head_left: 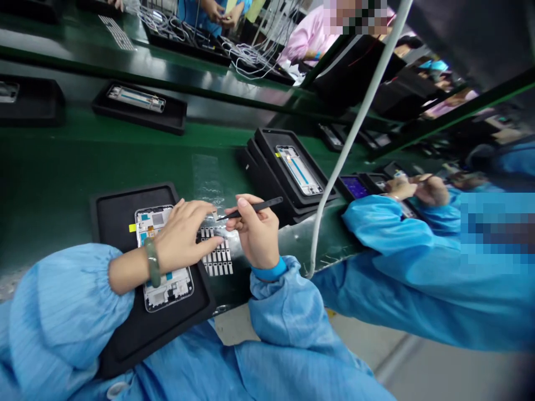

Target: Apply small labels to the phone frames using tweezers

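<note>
Two hands are at work before you over the green counter, and any markings on the phone frame are too small to read; so is the pale mark on the side of the stacked trays. Your phone frame lies in the near black tray, a yellow tab sticking out from its left edge. Your left hand is over the frame, hiding its middle, thumb spread from the index finger; you cannot tell whether the tiny piece by that fingertip is held. Your right hand has its fingers closed on black tweezers, tips pointing toward the left hand. Below them lie rows of small metal pieces, partly covered by the left thumb. A white cable slants down between your right arm and a neighbour's blue sleeve, crossing in front of the stack's right edge.
</note>
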Motion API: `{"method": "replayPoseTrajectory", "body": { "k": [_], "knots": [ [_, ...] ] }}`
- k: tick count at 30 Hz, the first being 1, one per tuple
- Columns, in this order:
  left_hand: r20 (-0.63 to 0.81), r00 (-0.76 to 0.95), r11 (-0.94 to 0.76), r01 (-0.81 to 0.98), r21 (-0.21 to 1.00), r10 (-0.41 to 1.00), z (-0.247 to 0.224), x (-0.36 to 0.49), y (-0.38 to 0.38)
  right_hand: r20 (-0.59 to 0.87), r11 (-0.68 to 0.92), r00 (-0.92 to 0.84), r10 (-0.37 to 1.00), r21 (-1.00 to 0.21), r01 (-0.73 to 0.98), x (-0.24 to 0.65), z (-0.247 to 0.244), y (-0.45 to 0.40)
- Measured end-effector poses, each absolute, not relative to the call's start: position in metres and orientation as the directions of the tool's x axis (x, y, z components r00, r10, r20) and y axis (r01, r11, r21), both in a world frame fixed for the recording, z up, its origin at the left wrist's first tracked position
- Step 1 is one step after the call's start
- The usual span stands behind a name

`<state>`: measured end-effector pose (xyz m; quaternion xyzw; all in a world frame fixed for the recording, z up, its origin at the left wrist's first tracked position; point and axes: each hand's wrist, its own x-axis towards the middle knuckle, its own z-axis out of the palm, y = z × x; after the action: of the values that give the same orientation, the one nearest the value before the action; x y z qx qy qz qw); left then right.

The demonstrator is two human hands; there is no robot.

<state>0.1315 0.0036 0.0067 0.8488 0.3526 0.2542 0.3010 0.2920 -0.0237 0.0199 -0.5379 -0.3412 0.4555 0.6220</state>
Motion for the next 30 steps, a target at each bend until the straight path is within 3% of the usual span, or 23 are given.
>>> {"method": "replayPoseTrajectory", "body": {
  "k": [6,12,15,19,21,30],
  "knots": [
    [0.203,0.462,-0.416,0.424,0.804,0.863,0.035,0.084,0.0,-0.014,0.005,0.124,0.992,-0.989,-0.151,0.245,0.045,-0.009],
    [0.035,0.531,-0.351,0.509,0.786,0.847,0.045,0.048,0.001,-0.05,-0.077,-0.234,0.971,-0.991,-0.109,0.227,0.059,0.007],
    [-0.004,0.535,-0.381,0.607,0.697,0.845,0.034,0.032,0.0,-0.077,-0.111,-0.189,0.979,-0.979,-0.173,0.226,0.049,0.021],
    [0.212,0.512,-0.545,0.689,0.478,0.833,0.007,0.014,-0.003,-0.148,-0.167,-0.096,0.984,-0.956,-0.24,0.217,0.024,0.035],
    [0.226,0.559,-0.599,0.693,0.401,0.798,-0.003,0.009,-0.004,-0.2,-0.217,-0.092,0.975,-0.947,-0.239,0.21,0.013,0.036],
    [0.202,0.552,-0.582,0.706,0.403,0.809,-0.004,0.008,-0.003,-0.236,-0.235,0.006,0.972,-0.968,-0.09,0.192,0.005,0.03]
  ]
}}
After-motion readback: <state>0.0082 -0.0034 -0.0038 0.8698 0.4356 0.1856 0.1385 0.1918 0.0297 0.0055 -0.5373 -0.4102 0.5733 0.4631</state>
